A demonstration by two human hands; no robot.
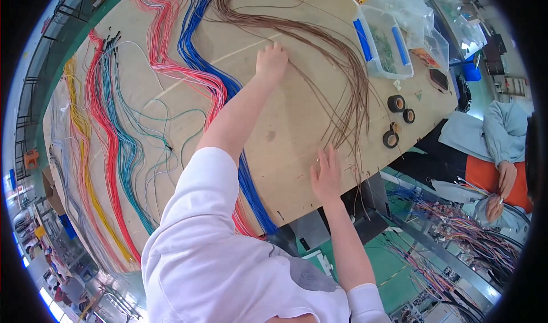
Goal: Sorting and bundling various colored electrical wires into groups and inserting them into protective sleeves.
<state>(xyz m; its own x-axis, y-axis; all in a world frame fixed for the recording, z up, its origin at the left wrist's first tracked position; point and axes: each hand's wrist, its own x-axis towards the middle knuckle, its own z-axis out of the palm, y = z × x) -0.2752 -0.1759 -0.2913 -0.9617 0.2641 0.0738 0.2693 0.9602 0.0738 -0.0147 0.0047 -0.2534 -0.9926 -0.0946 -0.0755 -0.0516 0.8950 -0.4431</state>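
Observation:
A long bundle of thin brown wires curves over the wooden table, its loose ends fanned out near the front edge. My left hand is reached far forward and closed, with a few brown wires running out from its fingers toward the right. Lower and to the right, my right hand rests over the table near the front edge, fingers stretched and apart, just beside the brown wire ends. Under my left forearm pass a blue wire bundle and a pink-red wire bundle.
Farther left lie red wires, teal wires and yellow wires. At right are a clear bin with blue handles, several black tape rolls and a phone. Another person sits beyond, beside heaped cables.

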